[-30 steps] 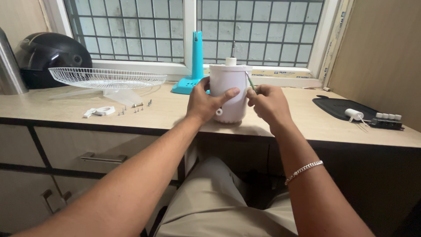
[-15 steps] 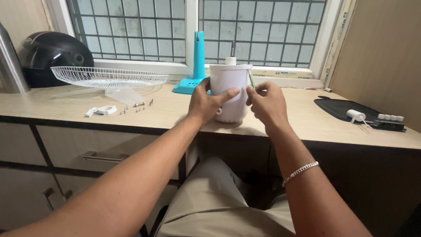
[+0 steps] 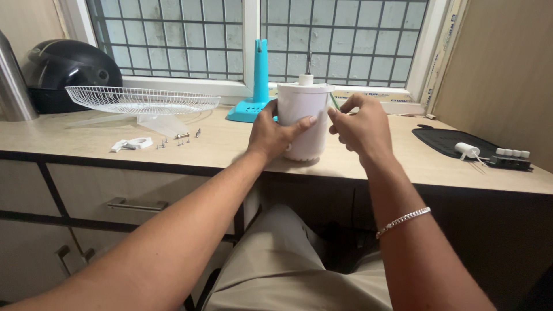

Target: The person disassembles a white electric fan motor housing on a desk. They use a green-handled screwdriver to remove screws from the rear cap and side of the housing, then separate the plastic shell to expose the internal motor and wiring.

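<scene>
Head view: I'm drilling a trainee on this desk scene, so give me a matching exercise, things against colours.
Things:
1. housing held by the left hand, right hand beside it
2. stand at the window
3. helmet
4. mat

Colours:
A. turquoise
B. matte black, flat
C. white
D. glossy black, rounded

Pairs: 1-C, 2-A, 3-D, 4-B

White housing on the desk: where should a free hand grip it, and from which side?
Grip the white housing around its smooth round wall, mid-height, from the right. It stands upright, the left hand already wraps its left side, and a shaft sticks up from the top, so probably avoid a top grip.
</scene>
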